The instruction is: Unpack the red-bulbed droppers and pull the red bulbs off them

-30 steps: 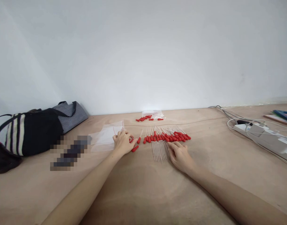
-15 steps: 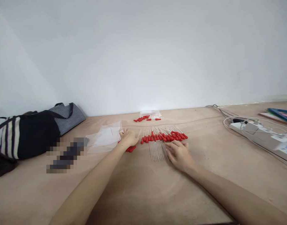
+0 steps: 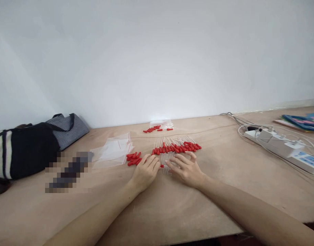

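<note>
My left hand is closed on a red rubber dropper bulb, whose open end pokes out to the right. Facing it, my right hand pinches a clear dropper tube, mostly covered by the fingers; its end meets the bulb, though how far it goes in I cannot tell. Beneath and between the hands lies a row of bare clear tubes. Just beyond is a row of droppers with red bulbs, tubes pointing away. Loose red bulbs lie left of my left hand.
Clear zip bags lie to the left, near a pixelated dark item. More bulbs and a small bag rest by the wall. A black and striped bag stands left; a power strip with cables lies right.
My left hand has come back from the loose bulbs toward the right, bringing a red bulb. My right hand has shifted left with a tube, and the two now meet.
</note>
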`<move>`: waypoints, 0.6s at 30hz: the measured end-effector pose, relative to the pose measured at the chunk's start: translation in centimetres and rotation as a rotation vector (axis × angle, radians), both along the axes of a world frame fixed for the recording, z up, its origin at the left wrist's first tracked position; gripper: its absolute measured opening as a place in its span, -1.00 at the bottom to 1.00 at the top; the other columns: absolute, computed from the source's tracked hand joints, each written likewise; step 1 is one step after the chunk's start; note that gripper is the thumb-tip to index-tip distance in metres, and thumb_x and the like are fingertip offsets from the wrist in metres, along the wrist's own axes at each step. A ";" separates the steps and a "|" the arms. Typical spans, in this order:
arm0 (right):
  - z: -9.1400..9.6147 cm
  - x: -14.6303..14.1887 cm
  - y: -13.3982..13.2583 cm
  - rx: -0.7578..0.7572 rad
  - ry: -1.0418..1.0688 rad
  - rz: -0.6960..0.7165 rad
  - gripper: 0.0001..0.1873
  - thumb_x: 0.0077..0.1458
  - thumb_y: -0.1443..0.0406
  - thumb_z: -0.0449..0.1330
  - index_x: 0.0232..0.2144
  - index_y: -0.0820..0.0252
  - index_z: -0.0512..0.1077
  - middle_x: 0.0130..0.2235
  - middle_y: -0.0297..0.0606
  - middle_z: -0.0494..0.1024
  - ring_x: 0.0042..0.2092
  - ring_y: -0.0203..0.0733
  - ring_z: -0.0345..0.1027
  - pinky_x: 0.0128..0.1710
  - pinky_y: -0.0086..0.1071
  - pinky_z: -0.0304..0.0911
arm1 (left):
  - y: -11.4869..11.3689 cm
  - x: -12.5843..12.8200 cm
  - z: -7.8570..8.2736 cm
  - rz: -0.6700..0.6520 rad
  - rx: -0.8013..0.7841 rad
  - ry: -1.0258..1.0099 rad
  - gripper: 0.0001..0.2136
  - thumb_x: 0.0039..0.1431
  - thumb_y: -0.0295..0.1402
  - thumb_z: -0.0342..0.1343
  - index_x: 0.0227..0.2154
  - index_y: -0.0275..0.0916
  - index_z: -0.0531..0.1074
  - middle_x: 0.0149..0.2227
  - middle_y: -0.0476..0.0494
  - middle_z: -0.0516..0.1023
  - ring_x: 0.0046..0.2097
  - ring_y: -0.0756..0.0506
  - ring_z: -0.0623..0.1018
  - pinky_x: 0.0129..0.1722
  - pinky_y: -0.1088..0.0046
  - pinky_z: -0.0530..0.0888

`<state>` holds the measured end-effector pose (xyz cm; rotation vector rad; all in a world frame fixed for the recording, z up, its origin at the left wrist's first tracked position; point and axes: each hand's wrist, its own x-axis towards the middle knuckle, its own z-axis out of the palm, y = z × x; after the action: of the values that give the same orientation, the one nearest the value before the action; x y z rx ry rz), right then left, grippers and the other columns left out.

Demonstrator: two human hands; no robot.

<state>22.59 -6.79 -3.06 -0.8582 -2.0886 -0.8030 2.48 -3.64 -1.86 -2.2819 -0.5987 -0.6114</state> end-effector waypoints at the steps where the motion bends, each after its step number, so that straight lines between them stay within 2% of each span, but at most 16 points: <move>1: -0.2 -0.1 0.2 0.024 -0.004 -0.010 -0.80 0.12 0.41 0.03 -0.21 0.14 0.38 -0.31 -0.36 0.51 -0.17 -0.30 0.27 0.01 -0.18 -0.25 | 0.1 0.1 -0.1 -0.024 0.003 -0.009 -0.79 0.21 -0.56 -0.16 -0.39 -0.31 0.36 -0.34 -0.12 0.50 -0.20 -0.09 0.45 -0.07 0.29 0.28; 7: -0.9 -0.2 0.9 0.030 0.009 -0.013 -0.80 0.10 0.43 0.02 -0.28 0.17 0.41 -0.59 -0.44 0.42 -0.30 -0.33 0.27 0.05 -0.16 -0.28 | 0.2 0.3 0.2 -0.083 -0.098 -0.080 -0.81 0.23 -0.47 -0.14 -0.38 -0.29 0.37 -0.37 -0.08 0.51 -0.23 -0.07 0.47 -0.07 0.27 0.31; 11: -1.2 -0.2 1.0 -0.037 0.043 -0.029 -0.79 0.05 0.43 0.06 -0.27 0.14 0.41 -0.60 -0.46 0.41 -0.34 -0.34 0.24 0.04 -0.17 -0.28 | 0.4 0.4 0.3 -0.121 -0.176 -0.110 -0.84 0.22 -0.39 -0.08 -0.24 -0.28 0.38 -0.24 -0.11 0.53 -0.16 -0.11 0.46 -0.07 0.24 0.32; 15: -1.3 -0.2 1.0 -0.068 0.055 -0.019 -0.80 0.04 0.42 0.06 -0.28 0.13 0.41 -0.61 -0.46 0.40 -0.34 -0.34 0.23 0.04 -0.19 -0.29 | 0.7 0.4 -0.1 -0.155 -0.199 -0.154 -0.82 0.21 -0.47 -0.09 -0.26 -0.27 0.41 -0.23 -0.08 0.56 -0.15 -0.09 0.48 -0.04 0.24 0.32; 18: -1.2 -0.1 0.9 -0.073 0.053 0.004 -0.80 0.05 0.42 0.04 -0.30 0.11 0.41 -0.62 -0.46 0.40 -0.34 -0.33 0.24 0.03 -0.18 -0.29 | 0.9 0.2 -0.6 -0.184 -0.213 -0.190 -0.83 0.20 -0.47 -0.07 -0.30 -0.24 0.43 -0.25 -0.03 0.57 -0.12 -0.09 0.48 0.05 0.17 0.23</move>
<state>22.50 -5.86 -4.28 -0.9043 -2.0833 -0.6988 2.66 -2.75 -2.42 -2.5154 -0.5693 -0.8991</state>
